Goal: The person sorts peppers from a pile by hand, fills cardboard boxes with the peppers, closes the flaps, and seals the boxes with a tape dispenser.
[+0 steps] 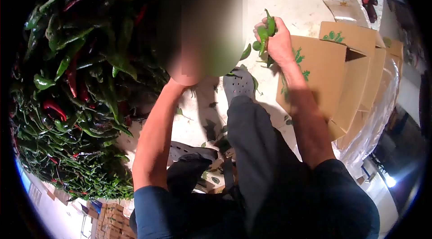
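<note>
My right hand (280, 40) is closed around several green chili peppers (263, 36), whose tips stick out past the fingers. It is over the pale floor, just beyond a flat printed cardboard box (315, 77). A blurred patch covers my left hand (185, 70), so its fingers and anything in them cannot be made out. That hand is at the right side of a big heap of chili peppers (90, 77), mostly green with some red. A loose green pepper (245, 52) is on the floor between the hands.
More folded cardboard boxes (371, 72) and clear plastic wrap (375, 131) are at the right. A white foam box (342, 0) with dark red and purple produce stands at the upper right. My grey clog (238, 83) is on the leaf-strewn floor. Stacked cartons (112, 221) show at the lower left.
</note>
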The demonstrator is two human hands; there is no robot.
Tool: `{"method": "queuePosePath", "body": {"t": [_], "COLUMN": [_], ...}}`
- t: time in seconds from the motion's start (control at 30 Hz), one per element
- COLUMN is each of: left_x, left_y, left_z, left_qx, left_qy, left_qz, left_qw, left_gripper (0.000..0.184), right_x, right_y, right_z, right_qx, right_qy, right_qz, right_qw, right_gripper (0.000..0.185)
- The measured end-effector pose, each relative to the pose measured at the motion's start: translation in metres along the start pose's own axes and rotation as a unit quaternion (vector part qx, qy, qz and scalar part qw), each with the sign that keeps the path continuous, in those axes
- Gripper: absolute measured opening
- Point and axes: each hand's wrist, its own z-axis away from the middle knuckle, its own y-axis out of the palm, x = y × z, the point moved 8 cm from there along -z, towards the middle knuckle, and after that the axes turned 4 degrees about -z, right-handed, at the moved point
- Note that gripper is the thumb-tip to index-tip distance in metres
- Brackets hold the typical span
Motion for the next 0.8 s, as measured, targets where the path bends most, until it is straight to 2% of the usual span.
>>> {"method": "queuePosePath", "body": {"t": [0.07,0.1,0.13,0.17,0.23,0.27,0.3,0.37,0.4,0.47,0.5,0.6,0.7,0.73,0.77,0.8], "left_x": [0.017,0.034,0.034,0.028,0.022,0.018,0.01,-0.018,-0.025,-0.027,-0.032,-0.04,-0.024,-0.022,-0.035,-0.02], "left_y": [0.005,0.016,0.007,-0.002,-0.008,-0.012,-0.015,-0.036,-0.036,-0.031,-0.034,-0.041,-0.034,-0.038,-0.052,-0.035], "left_z": [0.005,0.011,0.015,0.017,0.019,0.025,0.025,0.026,0.027,0.033,0.035,0.039,0.042,0.041,0.042,0.046], "left_qx": [0.076,0.083,0.065,-0.009,-0.014,-0.002,-0.038,-0.086,-0.083,-0.089,-0.085,-0.087,-0.101,-0.12,-0.125,-0.079], "left_qy": [-0.119,-0.178,-0.221,-0.196,-0.169,-0.241,-0.215,-0.191,-0.195,-0.204,-0.197,-0.201,-0.19,-0.175,-0.187,-0.242], "left_qz": [0.04,0.069,0.119,0.199,0.236,0.281,0.316,0.362,0.375,0.405,0.415,0.421,0.43,0.419,0.464,0.509], "left_qw": [0.989,0.978,0.966,0.96,0.957,0.929,0.923,0.908,0.902,0.887,0.884,0.88,0.877,0.883,0.857,0.822], "left_gripper": [0.044,0.048,0.043,0.036,0.027,0.024,0.019,0.015,0.014,0.016,0.018,0.018,0.016,0.017,0.021,0.025], "right_x": [0.001,0.007,0.019,0.03,0.042,0.065,0.095,0.147,0.157,0.175,0.185,0.164,0.185,0.185,0.2,0.213], "right_y": [-0.004,-0.012,-0.014,-0.022,-0.056,-0.086,-0.126,-0.217,-0.3,-0.365,-0.365,-0.426,-0.386,-0.373,-0.33,-0.267], "right_z": [-0.004,-0.006,-0.007,-0.008,-0.034,-0.051,-0.061,-0.101,-0.144,-0.16,-0.147,-0.162,-0.131,-0.131,-0.123,-0.11], "right_qx": [-0.04,-0.067,-0.076,-0.099,-0.12,-0.136,-0.231,-0.237,-0.229,-0.263,-0.298,-0.268,-0.236,-0.241,-0.186,-0.06], "right_qy": [0.057,0.08,0.107,0.125,0.184,0.15,0.118,0.001,-0.073,-0.081,-0.016,0.045,-0.052,-0.04,-0.035,-0.013], "right_qz": [-0.037,-0.052,-0.179,-0.239,-0.329,-0.366,-0.4,-0.424,-0.31,-0.299,-0.403,-0.402,-0.403,-0.371,-0.28,-0.206], "right_qw": [0.997,0.993,0.975,0.958,0.918,0.908,0.879,0.874,0.92,0.914,0.865,0.874,0.883,0.896,0.941,0.977], "right_gripper": [0.041,0.04,0.037,0.032,0.025,0.018,0.014,0.018,0.019,0.02,0.02,0.03,0.023,0.02,0.015,0.016]}}
